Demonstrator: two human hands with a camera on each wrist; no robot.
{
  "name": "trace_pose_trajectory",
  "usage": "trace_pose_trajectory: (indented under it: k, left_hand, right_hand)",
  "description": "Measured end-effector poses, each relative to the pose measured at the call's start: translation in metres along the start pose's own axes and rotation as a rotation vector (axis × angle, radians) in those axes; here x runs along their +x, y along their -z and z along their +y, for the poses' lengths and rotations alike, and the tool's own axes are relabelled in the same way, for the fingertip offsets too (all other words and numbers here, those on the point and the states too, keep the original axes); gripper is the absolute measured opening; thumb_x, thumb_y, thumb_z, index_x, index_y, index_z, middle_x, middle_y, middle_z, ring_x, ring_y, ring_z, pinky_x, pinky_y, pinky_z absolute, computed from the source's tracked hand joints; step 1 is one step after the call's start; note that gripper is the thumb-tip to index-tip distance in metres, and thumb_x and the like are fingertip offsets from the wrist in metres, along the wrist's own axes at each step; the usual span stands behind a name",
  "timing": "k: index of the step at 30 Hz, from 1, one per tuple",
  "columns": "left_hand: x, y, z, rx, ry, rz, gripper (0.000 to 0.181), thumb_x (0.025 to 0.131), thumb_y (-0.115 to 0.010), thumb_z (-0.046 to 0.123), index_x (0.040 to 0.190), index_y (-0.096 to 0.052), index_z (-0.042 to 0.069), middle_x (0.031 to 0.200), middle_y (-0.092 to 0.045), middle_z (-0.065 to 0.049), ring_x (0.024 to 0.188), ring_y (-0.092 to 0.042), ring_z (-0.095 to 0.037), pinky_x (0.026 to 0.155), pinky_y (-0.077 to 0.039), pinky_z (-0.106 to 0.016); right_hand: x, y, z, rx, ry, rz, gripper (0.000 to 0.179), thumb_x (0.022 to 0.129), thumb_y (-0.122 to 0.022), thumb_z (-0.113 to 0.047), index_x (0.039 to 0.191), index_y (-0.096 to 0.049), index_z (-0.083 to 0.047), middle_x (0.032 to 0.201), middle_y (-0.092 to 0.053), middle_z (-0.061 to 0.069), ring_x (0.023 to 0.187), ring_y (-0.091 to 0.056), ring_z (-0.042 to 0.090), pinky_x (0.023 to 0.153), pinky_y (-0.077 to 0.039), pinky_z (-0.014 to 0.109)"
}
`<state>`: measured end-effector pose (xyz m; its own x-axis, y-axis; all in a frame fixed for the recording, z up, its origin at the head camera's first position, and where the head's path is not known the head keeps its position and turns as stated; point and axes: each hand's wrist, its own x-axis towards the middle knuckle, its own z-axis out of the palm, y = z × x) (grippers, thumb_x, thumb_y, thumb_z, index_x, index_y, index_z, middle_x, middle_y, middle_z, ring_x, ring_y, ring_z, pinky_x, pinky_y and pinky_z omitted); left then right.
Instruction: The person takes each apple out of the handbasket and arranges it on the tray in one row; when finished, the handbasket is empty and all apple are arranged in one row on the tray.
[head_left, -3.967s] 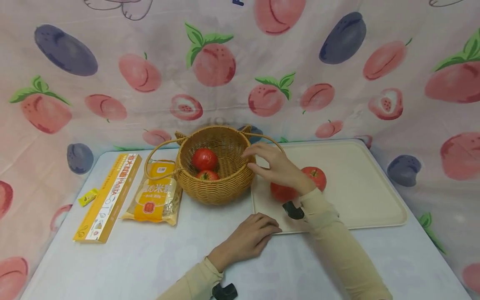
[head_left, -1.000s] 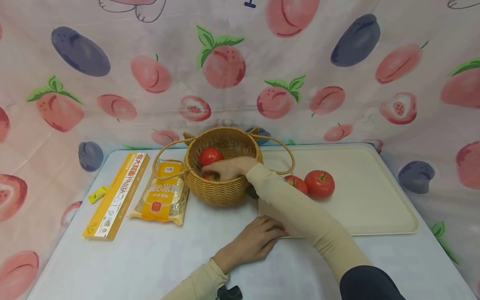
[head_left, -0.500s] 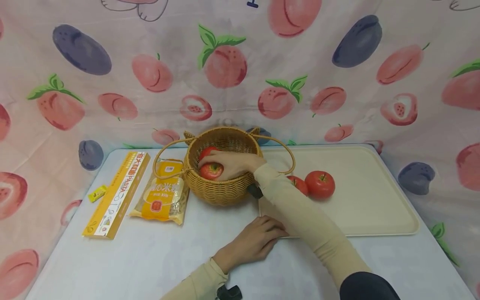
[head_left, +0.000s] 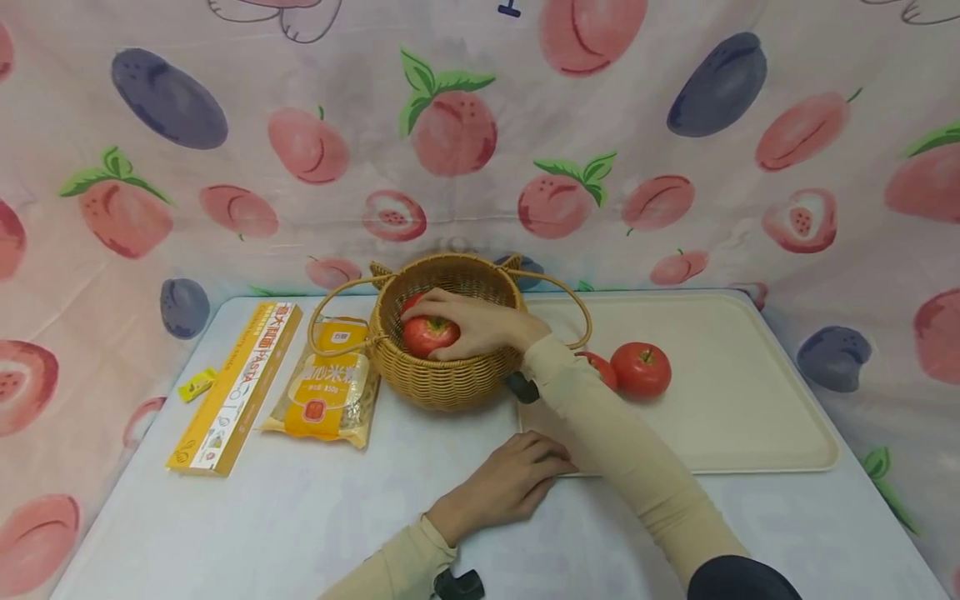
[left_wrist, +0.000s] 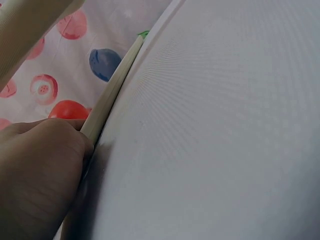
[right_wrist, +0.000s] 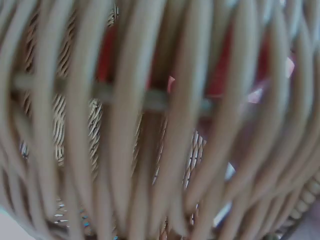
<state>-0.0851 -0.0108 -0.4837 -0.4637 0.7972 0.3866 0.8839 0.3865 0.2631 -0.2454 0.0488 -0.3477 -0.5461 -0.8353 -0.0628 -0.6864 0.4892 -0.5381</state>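
Note:
My right hand (head_left: pixel 483 323) reaches into the wicker basket (head_left: pixel 442 387) and grips a red apple (head_left: pixel 430 337), thumb at its near side and fingers over its top. A second red fruit (head_left: pixel 411 303) lies behind it, mostly covered by the hand. In the right wrist view the basket's woven wall (right_wrist: pixel 135 115) fills the picture, with red showing through the gaps. My left hand (head_left: pixel 510 483) holds the front left corner of the cream tray (head_left: pixel 750 392); the left wrist view shows its fingers (left_wrist: pixel 75 124) at the tray's rim.
Two red apples sit on the tray, one whole in view (head_left: pixel 641 369), the other (head_left: pixel 602 367) partly behind the right sleeve. Left of the basket lie a yellow noodle bag (head_left: pixel 322 392), a long pasta box (head_left: pixel 232 392) and a small yellow packet (head_left: pixel 197 385). A fruit-print cloth hangs behind.
The right hand has gone from above the basket's right rim down into it, taken hold of the front apple and raised it slightly rightward. The left hand stays at the tray corner.

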Motion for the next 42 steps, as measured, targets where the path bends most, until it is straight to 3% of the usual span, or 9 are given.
trace_pose_trajectory:
  k: [11, 24, 31, 36, 42]
  left_hand:
    - [0.002, 0.001, 0.000, -0.001, -0.006, -0.008, 0.025, 0.095, -0.052, 0.019, 0.117, -0.063, 0.023, 0.121, -0.057, 0.008, 0.116, -0.048, -0.009, 0.098, -0.041, -0.025]
    - [0.002, 0.001, 0.000, -0.007, -0.013, 0.004, 0.025, 0.094, -0.054, 0.018, 0.116, -0.063, 0.022, 0.121, -0.058, 0.008, 0.117, -0.048, -0.010, 0.099, -0.041, -0.025]
    - [0.000, -0.001, -0.001, -0.008, -0.011, 0.014, 0.023, 0.094, -0.054, 0.017, 0.114, -0.064, 0.022, 0.119, -0.057, 0.008, 0.114, -0.048, -0.009, 0.098, -0.040, -0.025]
    - [0.000, -0.001, 0.000, -0.062, 0.021, 0.002, 0.024, 0.094, -0.053, 0.017, 0.114, -0.064, 0.023, 0.119, -0.057, 0.010, 0.113, -0.047, -0.007, 0.099, -0.040, -0.024]
    - [0.000, -0.002, 0.001, -0.074, 0.027, 0.005, 0.024, 0.094, -0.053, 0.018, 0.114, -0.064, 0.023, 0.119, -0.057, 0.010, 0.112, -0.047, -0.006, 0.100, -0.040, -0.024]
  right_hand:
    - [-0.017, 0.006, -0.004, 0.049, 0.007, 0.146, 0.062, 0.083, -0.067, -0.040, 0.139, -0.041, -0.032, 0.142, -0.034, -0.006, 0.122, -0.044, 0.011, 0.099, -0.044, 0.033]
    - [-0.036, 0.007, -0.006, 0.055, 0.009, 0.283, 0.063, 0.083, -0.067, -0.041, 0.139, -0.041, -0.032, 0.145, -0.032, -0.005, 0.124, -0.044, 0.016, 0.098, -0.046, 0.042]
    - [-0.046, 0.006, -0.005, 0.052, -0.013, 0.302, 0.063, 0.084, -0.065, -0.045, 0.140, -0.038, -0.037, 0.147, -0.030, -0.007, 0.128, -0.042, 0.017, 0.098, -0.045, 0.046]
    - [-0.054, 0.006, -0.005, 0.069, 0.006, 0.332, 0.063, 0.085, -0.065, -0.043, 0.140, -0.036, -0.037, 0.147, -0.029, -0.008, 0.129, -0.039, 0.017, 0.098, -0.045, 0.046]
    - [-0.062, 0.006, -0.006, 0.086, 0.038, 0.362, 0.063, 0.085, -0.065, -0.042, 0.141, -0.038, -0.031, 0.146, -0.030, -0.007, 0.129, -0.038, 0.015, 0.097, -0.047, 0.044]
